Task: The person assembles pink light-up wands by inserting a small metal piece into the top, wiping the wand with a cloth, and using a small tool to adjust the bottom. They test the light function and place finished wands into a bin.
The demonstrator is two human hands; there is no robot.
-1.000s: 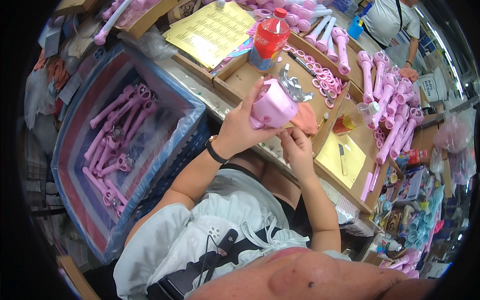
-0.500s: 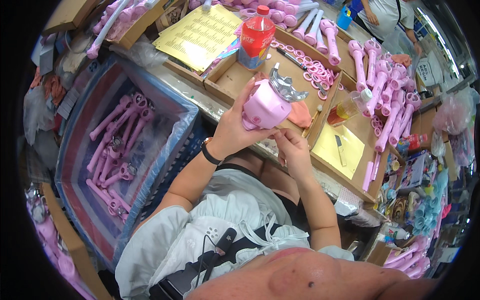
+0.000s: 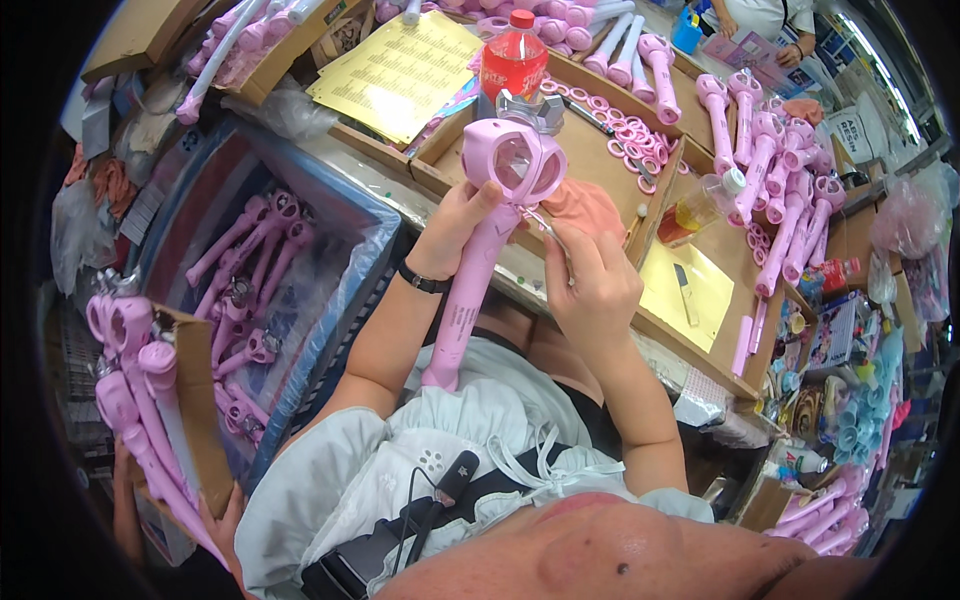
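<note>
My left hand [image 3: 449, 228] is closed round the neck of a pink toy wand [image 3: 470, 310], just under its head. The wand's head has round openings and a silver crown on top; its handle slants down toward my lap. Close to the neck, my right hand [image 3: 597, 290] has its fingers pinched together on a thin, light-coloured piece [image 3: 540, 220] too small to name. A peach-coloured cloth [image 3: 585, 208] lies just behind my right fingers on the workbench tray [image 3: 437, 158].
A lined blue bin [image 3: 352, 215] at left holds several pink wands. Beside it, another person's hand [image 3: 222, 520] grips a cardboard box [image 3: 190, 365] of wands. On the bench are a red-labelled bottle [image 3: 514, 60], an amber-liquid bottle [image 3: 690, 212], pink rings [image 3: 630, 140] and yellow sheets [image 3: 395, 80].
The wand has turned from its head pointing at me to lying lengthwise, its handle now visible. My right hand has risen to its neck. A box of wands has come up at lower left.
</note>
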